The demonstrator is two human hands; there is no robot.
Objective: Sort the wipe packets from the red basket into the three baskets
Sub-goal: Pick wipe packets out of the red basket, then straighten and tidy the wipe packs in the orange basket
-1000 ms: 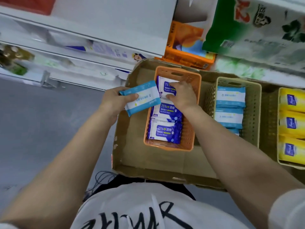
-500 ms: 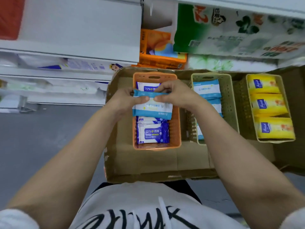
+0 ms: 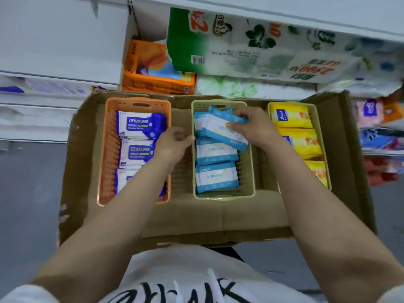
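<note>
Baskets in a brown cardboard tray (image 3: 218,217) below white shop shelves (image 3: 54,51).
Right hand (image 3: 253,127) grips a light-blue plastic wipe packet (image 3: 220,127) over the beige plastic basket (image 3: 247,171); left hand (image 3: 172,143) loosely curled, holding nothing.

The right hand (image 3: 254,127) holds a light-blue wipe packet (image 3: 220,131) over the middle basket (image 3: 248,171), left hand (image 3: 175,143) beside it

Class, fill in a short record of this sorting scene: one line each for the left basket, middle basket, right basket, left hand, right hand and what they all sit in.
Left basket: orange basket, dark blue alcohol wipe packets
Middle basket: beige basket, light blue wipe packets
Right basket: pale yellow basket, yellow wipe packets
Left hand: holds nothing, at the middle basket's left rim
Right hand: grips a light blue packet over the middle basket
Container: cardboard tray
</note>
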